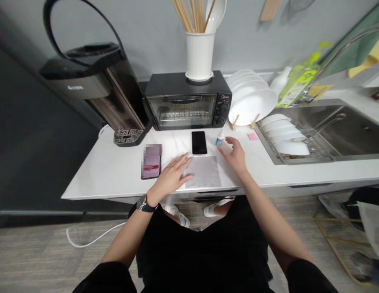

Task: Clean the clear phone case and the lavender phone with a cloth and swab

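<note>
My left hand [172, 175] lies flat with fingers spread on the left edge of a grey cloth [205, 173] spread on the white counter [116, 171]. My right hand [236, 154] hovers open at the cloth's upper right corner, fingers loosely curled, a short way from a small dropper bottle [220, 139] with a blue label. A black phone [199, 142] lies screen up just beyond the cloth. A second phone [151, 161] with a purple screen lies to the left of my left hand.
A black toaster oven [187, 102] stands at the back with a white utensil holder [200, 55] on top. A water boiler [97, 85] is at the left. White plates [252, 99] in a rack, a pink note [253, 136] and a sink [329, 130] with bowls are at the right.
</note>
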`<action>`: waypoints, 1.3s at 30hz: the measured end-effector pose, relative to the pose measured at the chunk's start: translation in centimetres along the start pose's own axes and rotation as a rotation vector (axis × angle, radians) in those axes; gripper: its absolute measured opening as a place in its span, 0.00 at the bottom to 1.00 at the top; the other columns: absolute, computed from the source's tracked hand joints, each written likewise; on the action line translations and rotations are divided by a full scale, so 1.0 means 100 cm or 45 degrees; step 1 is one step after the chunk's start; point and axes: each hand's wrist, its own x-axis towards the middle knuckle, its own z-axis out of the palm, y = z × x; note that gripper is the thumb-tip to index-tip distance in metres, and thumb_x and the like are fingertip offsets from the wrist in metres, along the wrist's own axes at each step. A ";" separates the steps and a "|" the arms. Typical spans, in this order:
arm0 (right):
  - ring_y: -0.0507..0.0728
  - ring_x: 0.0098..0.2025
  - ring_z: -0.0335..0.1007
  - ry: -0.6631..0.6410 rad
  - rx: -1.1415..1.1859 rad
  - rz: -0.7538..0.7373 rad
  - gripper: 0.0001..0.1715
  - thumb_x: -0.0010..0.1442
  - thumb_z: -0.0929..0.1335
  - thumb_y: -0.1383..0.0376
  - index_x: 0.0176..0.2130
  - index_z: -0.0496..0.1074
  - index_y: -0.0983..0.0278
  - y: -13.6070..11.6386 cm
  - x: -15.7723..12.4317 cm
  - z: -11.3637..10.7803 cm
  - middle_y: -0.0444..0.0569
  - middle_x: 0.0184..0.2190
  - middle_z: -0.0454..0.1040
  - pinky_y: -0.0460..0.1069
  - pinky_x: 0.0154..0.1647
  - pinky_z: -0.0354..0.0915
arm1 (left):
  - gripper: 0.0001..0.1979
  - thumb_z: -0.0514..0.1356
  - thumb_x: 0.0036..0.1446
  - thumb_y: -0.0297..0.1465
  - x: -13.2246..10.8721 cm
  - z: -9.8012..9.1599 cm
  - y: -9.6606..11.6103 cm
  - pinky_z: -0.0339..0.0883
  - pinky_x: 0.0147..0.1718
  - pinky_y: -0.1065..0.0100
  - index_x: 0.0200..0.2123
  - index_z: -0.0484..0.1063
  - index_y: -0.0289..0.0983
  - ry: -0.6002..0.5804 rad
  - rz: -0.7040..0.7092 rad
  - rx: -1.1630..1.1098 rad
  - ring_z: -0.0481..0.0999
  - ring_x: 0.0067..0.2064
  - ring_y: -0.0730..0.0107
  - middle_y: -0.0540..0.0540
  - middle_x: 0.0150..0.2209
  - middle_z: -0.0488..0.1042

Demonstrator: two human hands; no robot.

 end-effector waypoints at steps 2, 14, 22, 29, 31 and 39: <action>0.68 0.59 0.75 -0.062 0.116 -0.054 0.43 0.63 0.72 0.40 0.64 0.70 0.64 0.001 0.024 0.008 0.63 0.59 0.78 0.65 0.63 0.69 | 0.32 0.57 0.74 0.43 0.011 -0.003 0.008 0.56 0.75 0.45 0.76 0.56 0.42 0.100 0.007 -0.032 0.63 0.76 0.53 0.37 0.76 0.61; 0.60 0.39 0.78 -0.724 -0.379 -0.579 0.20 0.78 0.60 0.49 0.51 0.72 0.59 -0.068 -0.081 -0.051 0.53 0.42 0.81 0.50 0.35 0.65 | 0.17 0.49 0.78 0.43 0.038 -0.009 0.083 0.68 0.31 0.65 0.44 0.73 0.39 -0.020 0.001 -0.029 0.83 0.36 0.58 0.44 0.35 0.81; 0.57 0.28 0.72 -0.585 -0.401 -0.473 0.22 0.76 0.63 0.47 0.42 0.75 0.59 -0.048 -0.106 -0.085 0.50 0.32 0.79 0.50 0.26 0.55 | 0.32 0.44 0.79 0.45 -0.001 -0.021 0.067 0.51 0.23 0.65 0.20 0.58 0.40 0.270 -0.221 -0.463 0.61 0.19 0.72 0.52 0.16 0.59; 0.48 0.20 0.56 -0.893 1.336 0.569 0.27 0.69 0.67 0.38 0.38 0.68 0.59 -0.058 -0.123 -0.081 0.40 0.29 0.66 0.45 0.20 0.59 | 0.25 0.45 0.78 0.46 -0.012 -0.019 0.018 0.61 0.37 0.64 0.31 0.66 0.40 0.304 -0.346 -0.517 0.70 0.32 0.67 0.49 0.28 0.70; 0.46 0.20 0.54 -0.918 1.715 0.749 0.28 0.67 0.70 0.39 0.37 0.68 0.60 -0.070 -0.128 -0.066 0.39 0.30 0.65 0.43 0.20 0.61 | 0.24 0.45 0.78 0.45 -0.005 -0.002 0.011 0.63 0.43 0.63 0.33 0.67 0.40 0.378 -0.305 -0.549 0.73 0.38 0.63 0.46 0.33 0.72; 0.44 0.17 0.33 -0.812 2.066 0.888 0.20 0.70 0.71 0.46 0.54 0.69 0.52 -0.080 -0.120 -0.042 0.33 0.27 0.57 0.37 0.12 0.46 | 0.21 0.47 0.78 0.44 0.000 0.017 -0.007 0.64 0.48 0.63 0.35 0.68 0.39 0.436 -0.242 -0.871 0.73 0.42 0.64 0.46 0.38 0.73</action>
